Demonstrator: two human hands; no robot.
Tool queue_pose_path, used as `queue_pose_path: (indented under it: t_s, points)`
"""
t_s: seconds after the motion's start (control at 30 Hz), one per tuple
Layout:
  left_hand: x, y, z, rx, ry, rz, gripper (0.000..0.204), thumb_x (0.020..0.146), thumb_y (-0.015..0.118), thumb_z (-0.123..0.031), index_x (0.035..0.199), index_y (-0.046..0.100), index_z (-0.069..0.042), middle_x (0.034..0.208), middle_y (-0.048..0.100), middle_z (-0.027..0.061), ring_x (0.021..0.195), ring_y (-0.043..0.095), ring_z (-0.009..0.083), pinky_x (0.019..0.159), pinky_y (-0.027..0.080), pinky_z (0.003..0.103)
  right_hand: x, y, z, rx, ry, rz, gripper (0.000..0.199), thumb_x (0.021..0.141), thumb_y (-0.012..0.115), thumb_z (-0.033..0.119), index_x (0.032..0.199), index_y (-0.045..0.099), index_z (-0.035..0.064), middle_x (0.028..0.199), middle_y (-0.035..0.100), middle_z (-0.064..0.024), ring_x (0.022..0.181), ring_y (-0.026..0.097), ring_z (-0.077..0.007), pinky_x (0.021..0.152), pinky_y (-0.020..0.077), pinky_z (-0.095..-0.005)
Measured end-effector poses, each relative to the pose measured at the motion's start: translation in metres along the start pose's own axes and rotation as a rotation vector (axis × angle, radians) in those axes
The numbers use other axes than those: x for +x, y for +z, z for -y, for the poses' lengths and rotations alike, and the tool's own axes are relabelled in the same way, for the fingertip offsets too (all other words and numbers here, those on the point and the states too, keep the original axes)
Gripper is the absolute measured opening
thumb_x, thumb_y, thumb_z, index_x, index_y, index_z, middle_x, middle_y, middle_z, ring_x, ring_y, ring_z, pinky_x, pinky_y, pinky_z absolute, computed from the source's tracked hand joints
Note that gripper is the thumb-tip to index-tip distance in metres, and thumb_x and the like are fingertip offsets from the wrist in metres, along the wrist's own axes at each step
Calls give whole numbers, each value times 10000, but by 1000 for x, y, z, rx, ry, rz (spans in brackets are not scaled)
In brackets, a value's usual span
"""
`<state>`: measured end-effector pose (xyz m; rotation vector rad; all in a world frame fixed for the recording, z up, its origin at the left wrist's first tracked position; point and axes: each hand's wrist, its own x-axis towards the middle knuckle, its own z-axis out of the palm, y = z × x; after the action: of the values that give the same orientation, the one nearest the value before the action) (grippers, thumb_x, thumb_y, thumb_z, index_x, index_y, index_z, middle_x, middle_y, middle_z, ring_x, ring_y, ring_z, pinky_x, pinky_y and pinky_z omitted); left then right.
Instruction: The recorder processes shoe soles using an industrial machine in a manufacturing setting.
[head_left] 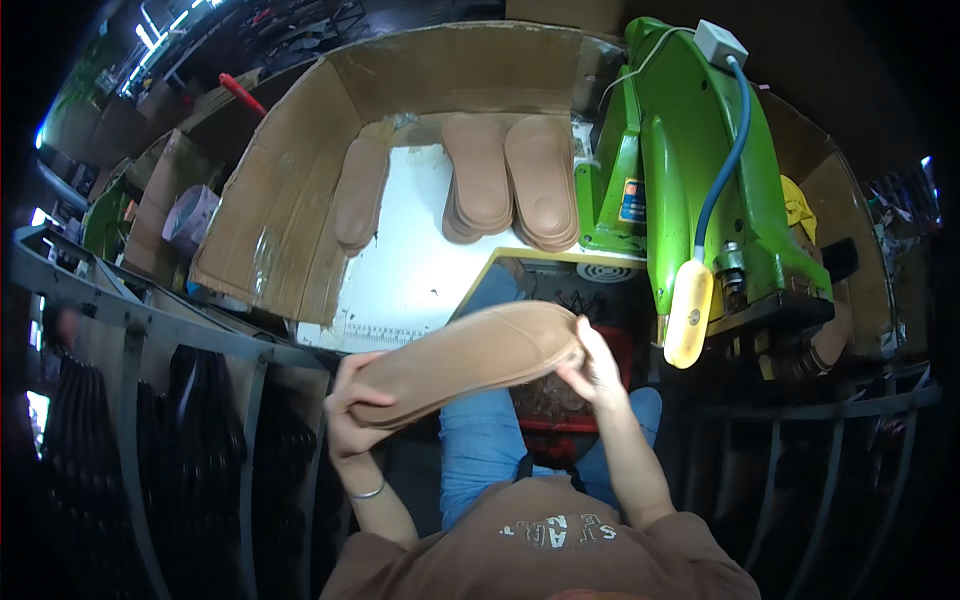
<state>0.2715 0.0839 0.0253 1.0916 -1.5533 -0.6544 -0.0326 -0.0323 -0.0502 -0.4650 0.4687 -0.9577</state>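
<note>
Above my lap I hold a tan insole [470,360] lengthwise between both hands; its lower edge looks layered, so I cannot tell whether it is a single one. My left hand [354,408] is closed round one end, thumb on top. At the opposite end my right hand [594,372] grips the rim between thumb and fingers. On the white work surface [405,260] beyond lie two stacks of similar insoles, a middle stack [478,175] and a right stack [541,180]. A smaller pile of insoles [362,190] lies at the left.
A green machine [700,150] stands at the right, with a yellow lamp [689,313] on a blue bendable neck. Cardboard walls [450,65] enclose the work surface. Below its cut-out is a red bin [560,424] with scraps. Metal rails [130,430] flank me on both sides.
</note>
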Motion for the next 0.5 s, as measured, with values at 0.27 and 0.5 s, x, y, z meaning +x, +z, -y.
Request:
queue_pose_path:
  t_s: [0.27, 0.5]
  points:
    - [21, 189, 4, -790, -463, 62, 726, 770, 592, 24, 1391, 217, 3, 1346, 371, 131, 1240, 372, 173, 1033, 304, 321, -187, -84, 8, -367, -66, -450, 535, 667, 696, -26, 1156, 479, -19, 1114, 570, -122, 1002, 564, -166, 854, 465, -281]
    - [52, 297, -26, -773, -617, 294, 225, 846, 638, -122, 998, 631, 44, 847, 655, 51, 713, 580, 65, 655, 484, 208, -242, -81, -43, -397, 43, -543, 568, 699, 746, 37, 1199, 483, -16, 1133, 571, -104, 1018, 558, -174, 851, 477, -294]
